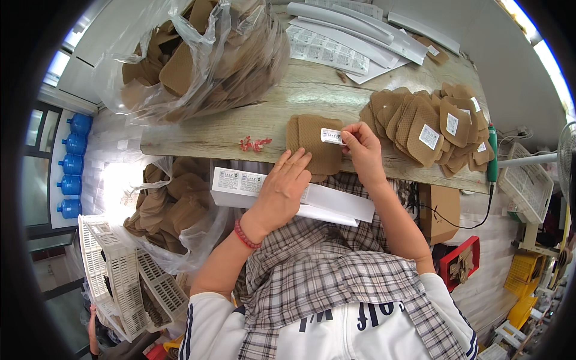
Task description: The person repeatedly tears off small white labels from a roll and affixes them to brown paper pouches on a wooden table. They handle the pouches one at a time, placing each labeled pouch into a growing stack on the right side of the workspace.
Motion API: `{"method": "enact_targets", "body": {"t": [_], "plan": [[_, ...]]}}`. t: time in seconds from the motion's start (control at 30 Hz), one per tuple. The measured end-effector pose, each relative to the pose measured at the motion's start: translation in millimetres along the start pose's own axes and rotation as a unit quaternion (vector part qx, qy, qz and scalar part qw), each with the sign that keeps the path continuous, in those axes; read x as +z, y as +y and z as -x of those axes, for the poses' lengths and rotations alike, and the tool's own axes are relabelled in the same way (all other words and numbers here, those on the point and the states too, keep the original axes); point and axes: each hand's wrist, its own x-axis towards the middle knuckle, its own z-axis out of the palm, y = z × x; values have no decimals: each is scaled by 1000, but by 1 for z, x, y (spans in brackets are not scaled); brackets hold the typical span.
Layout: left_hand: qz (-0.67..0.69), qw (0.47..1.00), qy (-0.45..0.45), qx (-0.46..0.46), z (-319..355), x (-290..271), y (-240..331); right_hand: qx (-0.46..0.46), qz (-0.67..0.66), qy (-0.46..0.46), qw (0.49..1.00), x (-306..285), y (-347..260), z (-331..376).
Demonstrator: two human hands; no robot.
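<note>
A small stack of brown, rounded, textured fabric pieces (310, 162) lies at the table's near edge. My left hand (283, 187) rests its outstretched fingers flat on the left lower part of the stack. Between the thumb and fingers of my right hand (363, 147) is a white printed label (330, 136), pinched at its right end over the top piece; whether it touches the piece I cannot tell. A strip of white label sheet (240, 182) with printed labels lies across my lap, partly hidden under my left hand.
Right of the stack sits a heap of brown pieces (414, 126), several bearing white labels. A clear plastic bag (240, 66) of brown pieces stands at the back left. White label sheets (336, 51) lie at the back. A green-handled tool (492, 153) is at the right edge.
</note>
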Motion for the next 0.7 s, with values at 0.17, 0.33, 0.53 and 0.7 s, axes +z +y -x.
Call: {"method": "enact_targets", "body": {"t": [0.17,0.33,0.53,0.7], "plan": [[0,1000,-2,-5,2,1,-4,-9,121,11,993,10,19,-6],[-3,1000,-4,-8,3,1,-4,-37,142,29,989,14,22,-5],[-8,1000,-10,-10,2,1,-5,-21,156,34,987,15,20,-7],[-11,1000,-13,-12,1,0,-4,-25,167,39,985,15,22,-7]]}}
